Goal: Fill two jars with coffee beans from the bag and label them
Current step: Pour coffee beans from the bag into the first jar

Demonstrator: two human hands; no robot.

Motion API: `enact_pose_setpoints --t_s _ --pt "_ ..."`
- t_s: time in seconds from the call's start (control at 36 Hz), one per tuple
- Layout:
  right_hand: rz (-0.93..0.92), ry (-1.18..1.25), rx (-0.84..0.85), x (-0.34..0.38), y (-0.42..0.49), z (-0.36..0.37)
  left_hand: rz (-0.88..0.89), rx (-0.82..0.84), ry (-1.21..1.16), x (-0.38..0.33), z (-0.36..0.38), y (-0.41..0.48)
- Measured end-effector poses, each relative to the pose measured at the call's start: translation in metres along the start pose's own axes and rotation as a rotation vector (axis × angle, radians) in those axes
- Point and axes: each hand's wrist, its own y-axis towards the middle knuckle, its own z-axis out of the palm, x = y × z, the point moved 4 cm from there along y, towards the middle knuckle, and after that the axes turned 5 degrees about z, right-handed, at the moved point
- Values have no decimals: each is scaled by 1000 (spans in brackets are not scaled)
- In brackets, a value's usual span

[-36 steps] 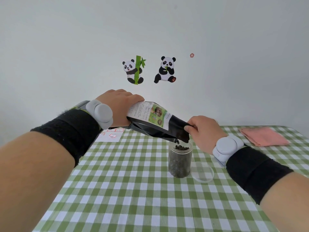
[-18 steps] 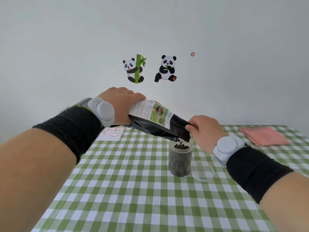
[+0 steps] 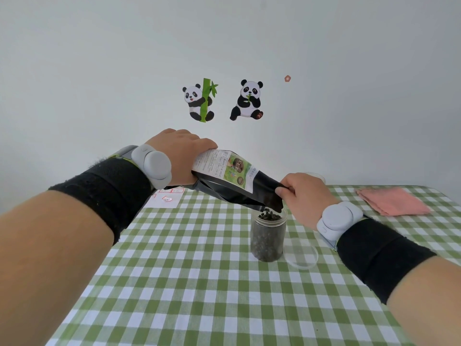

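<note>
A black coffee bag (image 3: 234,182) with a white and green label is tilted mouth-down over a clear jar (image 3: 268,237). My left hand (image 3: 179,156) grips the bag's raised bottom end. My right hand (image 3: 303,196) pinches the bag's open mouth just above the jar. Dark beans fill the jar nearly to its rim, and a few are dropping in. The jar's clear lid (image 3: 300,253) lies flat to its right. Behind my right hand, a pale rim (image 3: 316,176) of a further object shows; I cannot tell what it is.
A green and white checked cloth (image 3: 199,283) covers the table. A white sheet of red-edged labels (image 3: 167,198) lies at the back left, partly hidden by my left wrist. A folded pink cloth (image 3: 394,201) sits at the back right. The wall behind carries panda stickers.
My left hand has lifted the bag's bottom end a little higher, so the bag tilts more steeply. The beans in the jar have risen closer to the rim.
</note>
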Motion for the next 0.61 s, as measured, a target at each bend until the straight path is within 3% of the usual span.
enact_pose_setpoints --t_s 0.61 --pt "-4 1 -7 -3 -1 3 6 -6 -1 -2 -1 0"
